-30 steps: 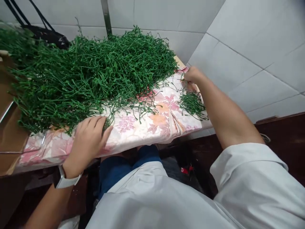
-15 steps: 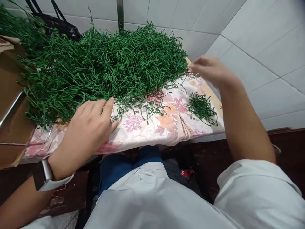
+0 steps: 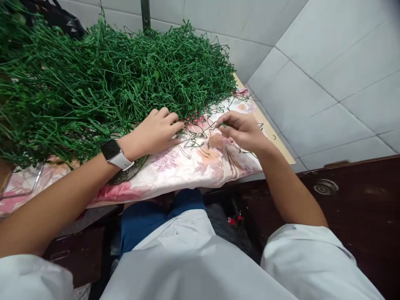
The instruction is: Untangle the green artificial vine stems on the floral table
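A big heap of thin green stems [image 3: 103,79] covers the back and left of a table spread with a pink floral cloth [image 3: 187,166]. My left hand [image 3: 154,133], with a white-strapped watch on its wrist, lies curled at the heap's front edge, fingertips pressed together on a few stems. My right hand [image 3: 242,130] sits a little to the right over the cloth, fingers pinched on one thin green stem [image 3: 215,127]. Loose stems trail between the two hands.
White tiled walls [image 3: 312,62] close in behind and on the right. A dark bag [image 3: 59,18] sits behind the heap at the top left. A dark wooden panel [image 3: 359,196] runs along the lower right. My white shirt and blue trousers fill the bottom.
My left hand has slid right along the heap's edge. My right hand came down from the air at the far right to the middle of the cloth and pinched a stem. The small pile is now hidden.
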`<state>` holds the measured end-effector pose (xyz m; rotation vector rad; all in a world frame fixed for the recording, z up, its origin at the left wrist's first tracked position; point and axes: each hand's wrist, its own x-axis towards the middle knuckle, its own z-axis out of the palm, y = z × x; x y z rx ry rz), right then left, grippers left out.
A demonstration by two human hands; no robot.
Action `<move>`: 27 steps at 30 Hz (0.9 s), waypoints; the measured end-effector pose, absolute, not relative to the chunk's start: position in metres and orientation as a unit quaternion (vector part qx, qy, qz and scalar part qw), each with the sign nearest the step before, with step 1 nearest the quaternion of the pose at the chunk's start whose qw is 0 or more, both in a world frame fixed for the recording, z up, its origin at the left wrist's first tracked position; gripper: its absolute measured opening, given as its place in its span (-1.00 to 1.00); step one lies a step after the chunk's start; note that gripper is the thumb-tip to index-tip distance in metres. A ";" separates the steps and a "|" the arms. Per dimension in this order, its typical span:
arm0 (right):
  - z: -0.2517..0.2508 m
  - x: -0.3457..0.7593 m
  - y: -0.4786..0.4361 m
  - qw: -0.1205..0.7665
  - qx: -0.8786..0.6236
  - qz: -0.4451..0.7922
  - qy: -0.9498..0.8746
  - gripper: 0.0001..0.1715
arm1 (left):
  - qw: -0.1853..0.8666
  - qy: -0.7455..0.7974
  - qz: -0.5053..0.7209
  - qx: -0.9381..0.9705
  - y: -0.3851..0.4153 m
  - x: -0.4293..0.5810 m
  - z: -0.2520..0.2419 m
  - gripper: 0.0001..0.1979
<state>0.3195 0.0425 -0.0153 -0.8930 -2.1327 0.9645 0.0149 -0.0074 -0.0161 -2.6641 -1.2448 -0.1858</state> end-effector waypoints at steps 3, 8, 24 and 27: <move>0.005 0.341 0.044 0.394 -0.358 0.422 -0.734 -0.53 | 0.108 -0.433 -0.063 -0.893 -0.009 0.009 -0.020 -0.63; 0.019 0.395 0.054 0.508 -0.446 0.331 -0.658 -0.47 | 0.124 -0.440 -0.053 -0.888 -0.012 0.006 -0.019 -0.72; 0.020 0.315 -0.021 0.054 -0.495 -0.004 -0.867 0.10 | 0.196 -0.412 -0.066 -0.887 -0.018 0.005 -0.019 -0.73; -0.011 0.258 -0.022 0.038 -0.397 0.028 -0.917 -0.04 | 0.221 -0.398 -0.088 -0.886 -0.021 0.005 -0.020 -0.76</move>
